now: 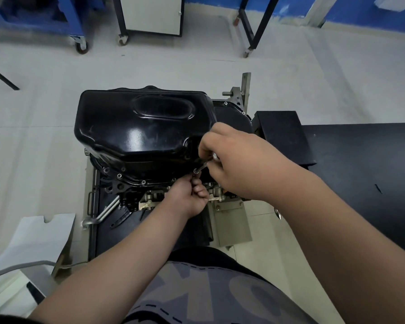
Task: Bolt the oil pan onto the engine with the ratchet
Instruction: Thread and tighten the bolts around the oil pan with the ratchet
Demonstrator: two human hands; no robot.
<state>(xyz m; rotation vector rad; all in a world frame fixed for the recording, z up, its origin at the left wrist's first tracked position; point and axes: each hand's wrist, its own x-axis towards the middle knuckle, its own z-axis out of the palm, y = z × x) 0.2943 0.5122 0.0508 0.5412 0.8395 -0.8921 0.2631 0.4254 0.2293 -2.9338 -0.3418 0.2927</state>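
A glossy black oil pan [140, 127] lies upside down on the engine [154, 197], which sits on a stand. Several bolts [119, 176] show along the pan's near flange. My right hand [241, 160] grips the ratchet [205, 166], whose slim metal shaft runs down to a bolt [195, 170] at the flange's near right corner. My left hand [189, 197] is curled just below that bolt, its fingertips pinching the ratchet's tip at the flange. Most of the ratchet is hidden inside my right fist.
A black workbench [360, 164] stands to the right of the engine stand. A silver bar tool [103, 212] lies on the stand's black tray at the left. White cardboard [38, 239] sits at the lower left. Blue carts and a white cabinet [153, 12] stand on wheels farther back.
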